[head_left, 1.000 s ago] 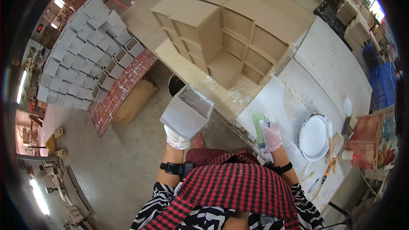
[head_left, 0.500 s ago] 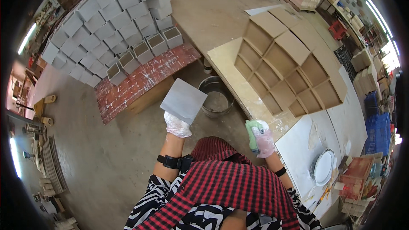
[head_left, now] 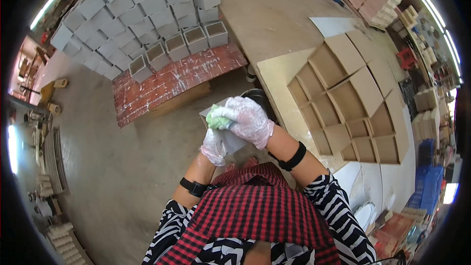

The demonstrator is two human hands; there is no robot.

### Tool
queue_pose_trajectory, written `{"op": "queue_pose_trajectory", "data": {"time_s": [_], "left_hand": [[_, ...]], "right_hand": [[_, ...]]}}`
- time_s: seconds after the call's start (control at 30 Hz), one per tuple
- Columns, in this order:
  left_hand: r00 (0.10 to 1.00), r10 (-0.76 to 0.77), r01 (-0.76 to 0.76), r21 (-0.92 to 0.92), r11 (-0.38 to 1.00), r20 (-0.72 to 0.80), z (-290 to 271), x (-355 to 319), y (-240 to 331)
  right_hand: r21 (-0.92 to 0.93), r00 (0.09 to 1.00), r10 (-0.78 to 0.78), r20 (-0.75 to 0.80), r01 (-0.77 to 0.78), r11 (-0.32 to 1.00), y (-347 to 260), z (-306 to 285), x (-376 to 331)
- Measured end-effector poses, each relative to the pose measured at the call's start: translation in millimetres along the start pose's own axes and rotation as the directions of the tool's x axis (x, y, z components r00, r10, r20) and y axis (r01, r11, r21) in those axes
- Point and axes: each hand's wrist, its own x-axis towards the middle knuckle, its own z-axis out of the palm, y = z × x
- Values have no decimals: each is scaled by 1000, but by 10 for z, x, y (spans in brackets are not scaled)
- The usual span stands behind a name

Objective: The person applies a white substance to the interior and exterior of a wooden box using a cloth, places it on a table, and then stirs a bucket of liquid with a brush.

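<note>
Concrete floor (head_left: 122, 167) fills the lower left of the frame beneath the person's red checked apron. At frame centre, the left hand (head_left: 214, 147), gloved, has its grip clamped on the underside of a grey square box (head_left: 230, 140). Directly above it, the right hand (head_left: 250, 120), also gloved, presses a green sponge (head_left: 216, 119) against the box, grip closed around the sponge. Right of centre lies a tan compartmented frame (head_left: 353, 98) on the bench (head_left: 274, 24). Farther off, upper left, rows of grey square pots (head_left: 142, 10) stand on a red board (head_left: 181, 81).
</note>
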Motion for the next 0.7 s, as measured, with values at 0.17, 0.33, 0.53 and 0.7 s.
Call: {"op": "queue_pose_trajectory", "data": {"time_s": [0.17, 0.33, 0.53, 0.7], "left_hand": [[871, 263, -149, 288, 946, -414, 172, -9, 240], [807, 383, -283, 274, 919, -450, 118, 106, 434], [974, 221, -226, -115, 967, -55, -364, 215, 480], [894, 317, -259, 214, 942, -316, -325, 161, 770]], "right_hand": [[143, 940, -49, 338, 0, 990, 89, 38, -489], [640, 920, -38, 391, -242, 729, 338, -118, -538], [595, 999, -31, -21, 37, 803, 267, -80, 346], [230, 994, -83, -75, 98, 968, 256, 495, 470]]}}
